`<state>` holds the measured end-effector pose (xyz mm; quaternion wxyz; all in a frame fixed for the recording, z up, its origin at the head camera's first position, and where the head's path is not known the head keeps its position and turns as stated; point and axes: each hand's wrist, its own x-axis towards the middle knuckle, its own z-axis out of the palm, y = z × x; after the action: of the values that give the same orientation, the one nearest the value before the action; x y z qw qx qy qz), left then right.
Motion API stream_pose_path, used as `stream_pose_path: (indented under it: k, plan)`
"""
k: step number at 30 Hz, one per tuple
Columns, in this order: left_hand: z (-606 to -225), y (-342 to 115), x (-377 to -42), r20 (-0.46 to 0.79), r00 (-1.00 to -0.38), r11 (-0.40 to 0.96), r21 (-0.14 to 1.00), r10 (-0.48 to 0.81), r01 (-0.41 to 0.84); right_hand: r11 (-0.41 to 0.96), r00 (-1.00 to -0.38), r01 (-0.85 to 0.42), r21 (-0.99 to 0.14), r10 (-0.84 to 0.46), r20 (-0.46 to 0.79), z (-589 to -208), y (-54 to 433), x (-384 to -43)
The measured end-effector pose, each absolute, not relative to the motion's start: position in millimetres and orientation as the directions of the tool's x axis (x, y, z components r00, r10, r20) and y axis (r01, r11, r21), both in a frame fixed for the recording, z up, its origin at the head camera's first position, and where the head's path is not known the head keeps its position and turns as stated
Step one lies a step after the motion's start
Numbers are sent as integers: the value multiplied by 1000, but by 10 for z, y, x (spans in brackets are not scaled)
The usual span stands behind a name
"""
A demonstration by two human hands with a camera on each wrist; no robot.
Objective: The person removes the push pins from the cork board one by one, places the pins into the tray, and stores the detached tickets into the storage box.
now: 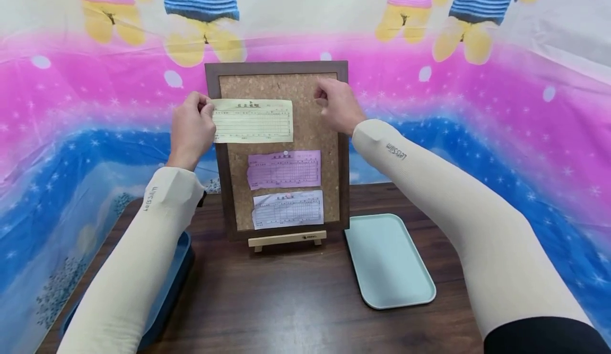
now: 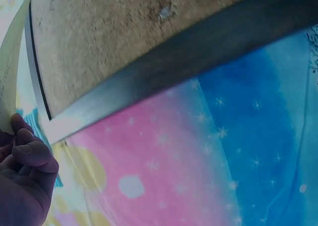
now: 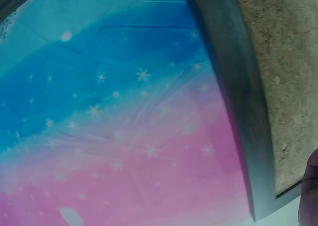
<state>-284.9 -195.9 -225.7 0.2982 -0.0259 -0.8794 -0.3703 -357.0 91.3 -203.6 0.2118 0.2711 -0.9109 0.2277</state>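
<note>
My left hand (image 1: 193, 126) pinches the left edge of a pale yellow printed slip (image 1: 253, 122). The slip extends over the upper left of a brown-framed cork board (image 1: 307, 115); in the left wrist view its paper (image 2: 11, 72) stands out from the board. At the board's upper right, my right hand (image 1: 340, 103) has its fingers curled, fingertips close over the cork; I cannot tell whether something small is between them. Lower on the board hang a pink slip (image 1: 285, 171), with a whitish pin (image 1: 286, 153) at its top edge, and a white slip (image 1: 288, 210).
A small wooden easel (image 1: 286, 240) supports the board on the dark wooden table (image 1: 267, 301). To the right lies a light green tray (image 1: 391, 261). A dark blue tray (image 1: 164, 301) sits partly beneath my left forearm. Behind hangs a printed cloth (image 1: 391, 88).
</note>
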Motion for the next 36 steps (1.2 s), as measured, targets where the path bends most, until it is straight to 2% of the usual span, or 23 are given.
stream_pose_path:
  k: [6,10,20,26,36]
  plan:
    - [-2255,-2133,-2784,527,-831,748,622,-180,232,755,-807,-552,-353,-376,456,-2035,1045,-3532]
    - [-2213,-2254,-2751,518,-836,770,604,-180,208,749,-799,-559,-355,-370,474,-2007,1183,-3523]
    - [-2307,-2574,-2569,565,-799,798,569,-206,196,739,-789,-559,-376,-336,514,-2057,1549,-3542]
    - [-2424,-2740,-2495,592,-765,807,566,-255,168,742,-807,-542,-394,-330,489,-2137,1701,-3522]
    - [-2598,-2930,-2316,599,-764,831,534,-240,157,763,-832,-527,-374,-371,413,-2350,1904,-3513]
